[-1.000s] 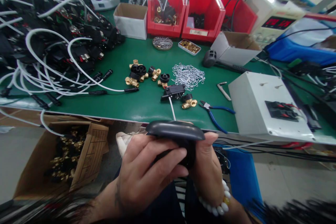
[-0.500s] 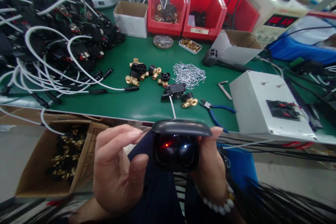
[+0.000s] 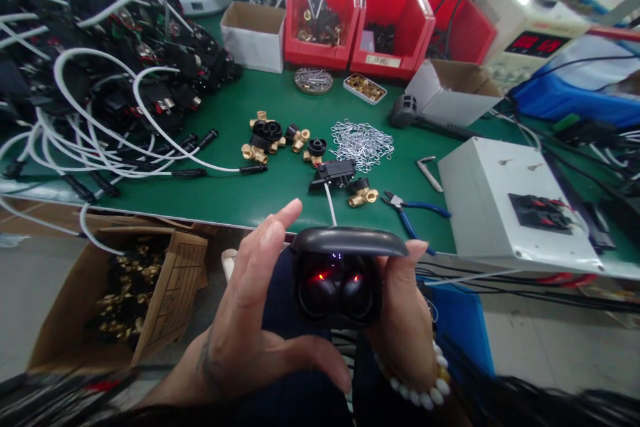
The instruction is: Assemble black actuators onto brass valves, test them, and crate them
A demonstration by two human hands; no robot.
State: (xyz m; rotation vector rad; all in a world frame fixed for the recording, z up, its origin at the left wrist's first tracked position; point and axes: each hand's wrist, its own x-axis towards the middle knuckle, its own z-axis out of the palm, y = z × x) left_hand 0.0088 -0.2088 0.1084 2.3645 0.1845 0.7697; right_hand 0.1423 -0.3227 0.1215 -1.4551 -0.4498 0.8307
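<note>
A black earbud charging case (image 3: 340, 287) is held up in front of the bench, its lid raised. Two dark earbuds sit inside, each with a red light glowing. Gripping the case from its right side is my right hand (image 3: 405, 320), with a bead bracelet at the wrist. My left hand (image 3: 260, 307) is beside the case on the left, thumb and fingers spread apart and holding nothing. Beyond the case, a black housing with a white cable (image 3: 333, 175) and a brass valve fitting (image 3: 363, 195) lie on the green bench (image 3: 225, 197).
Blue-handled cutters (image 3: 413, 210) and a pile of wire clips (image 3: 363, 145) lie on the bench. A cable heap (image 3: 125, 80) covers the left. Red bins (image 3: 320, 53) stand behind; a grey metal box (image 3: 480, 200) is right. A carton of fittings (image 3: 170, 287) sits below left.
My left hand has opened wider, its fingers reaching up and its thumb stretching right beneath the case. The right earbud's light has turned from bluish white to red.
</note>
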